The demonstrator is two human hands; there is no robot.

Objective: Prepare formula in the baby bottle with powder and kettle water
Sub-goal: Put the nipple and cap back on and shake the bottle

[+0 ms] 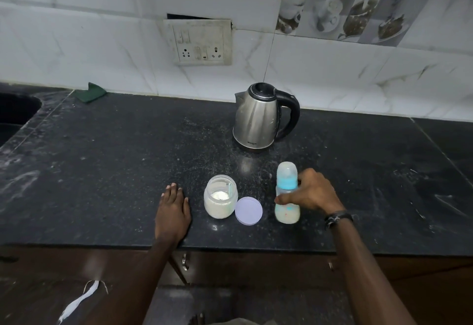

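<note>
The right hand (311, 192) grips the capped baby bottle (287, 194), upright on the tabletop (115, 150). The left hand (172, 210) lies flat, fingers straight. Between the hands stand the open powder jar (220, 196) and its lilac lid (248, 210). The steel kettle (263, 116) stands beyond the bottle.

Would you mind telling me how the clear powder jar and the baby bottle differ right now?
The squat clear plastic powder jar is open, its lilac lid lying beside it; the tall baby bottle with the blue collar is capped. The jar stands untouched beside the flat left hand; the right hand grips the bottle. The jar holds a scoop. Both stand upright on the black counter with pale contents.
</note>
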